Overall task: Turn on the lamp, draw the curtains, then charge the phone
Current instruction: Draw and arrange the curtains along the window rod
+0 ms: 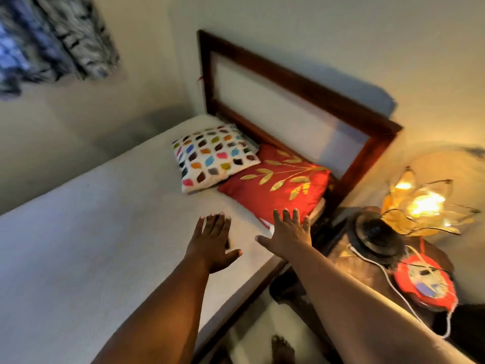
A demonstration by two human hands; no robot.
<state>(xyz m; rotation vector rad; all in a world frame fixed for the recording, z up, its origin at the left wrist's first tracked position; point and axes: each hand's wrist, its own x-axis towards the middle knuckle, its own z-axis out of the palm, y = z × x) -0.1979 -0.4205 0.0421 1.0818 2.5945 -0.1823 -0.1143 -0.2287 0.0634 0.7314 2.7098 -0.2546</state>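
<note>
Taking the bed as the landmark and reading from the left: the curtains hang on the wall beyond the bed's far side, up in the left corner of the view, blurred, so whether they are drawn cannot be told. On the bed near the headboard lie a spotted cushion and, just right of it, a red cushion.

The left hand hovers over the bed's near edge with fingers straight and spread, holding nothing. A small dark shape shows just under its palm, too hidden to name. The right hand reaches beside it, also flat and spread, empty, its fingertips over the lower corner of the red cushion; contact cannot be told.

Right of the bed stands a dark side table. On it the lamp glows, so that step looks done. A white cable runs across the table past a round red thing, which may be a socket board. No phone can be made out with certainty.

Judging by this, the curtains lie up and left of both hands, across the bed, with the left hand nearer; the cable lies right, nearer the right arm.
</note>
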